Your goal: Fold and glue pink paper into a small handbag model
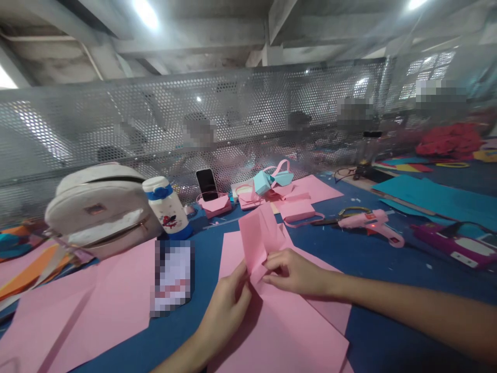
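One half-curled left hand (230, 294) angles up from the bottom edge, its fingers pinching the lower left of a folded pink paper (256, 233) over pink sheets (291, 329); the right hand (292, 270), forearm slanting in from the right edge, grips the paper's lower right in curled fingers. A strip of blue table (204, 280) lies open left of the sheets; wider room spreads below the pink glue gun (368, 224).

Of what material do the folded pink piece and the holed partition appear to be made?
Folded pink piece: probably matte paper or thin card; straight edges, no shine.
Holed partition: likely perforated metal, grey with slight sheen; plastic remains possible.
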